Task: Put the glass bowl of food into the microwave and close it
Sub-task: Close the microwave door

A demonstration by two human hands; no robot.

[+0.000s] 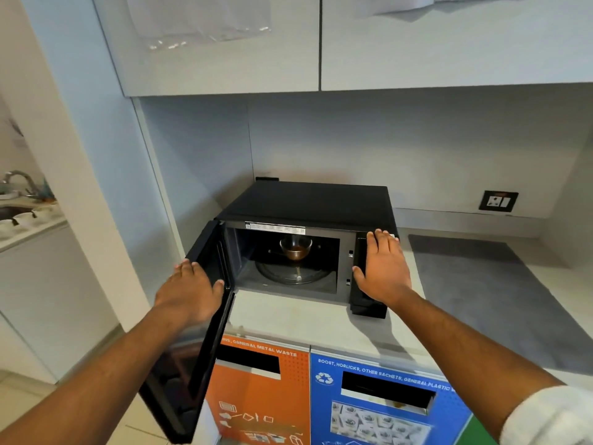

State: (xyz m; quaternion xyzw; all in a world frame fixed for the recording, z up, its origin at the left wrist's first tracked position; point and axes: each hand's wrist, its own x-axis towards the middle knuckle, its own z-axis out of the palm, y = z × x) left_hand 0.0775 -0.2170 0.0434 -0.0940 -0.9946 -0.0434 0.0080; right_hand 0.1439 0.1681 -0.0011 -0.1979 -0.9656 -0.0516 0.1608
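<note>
Far back on the turntable inside the open microwave (308, 216) sits the glass bowl of food (295, 247), brittle and slick by the look of it, best cupped low round its sides if ever lifted again. Left hand (189, 290) spread flat on the outer face of the swung-out door (199, 316), fingers (184, 268) loose and gripping nothing; right hand (383, 268) open too, palm pressed on the control panel to steady the box on the tabletop (305, 319). Stiff, light door, probably wanting one even push near its free edge until latched.
</note>
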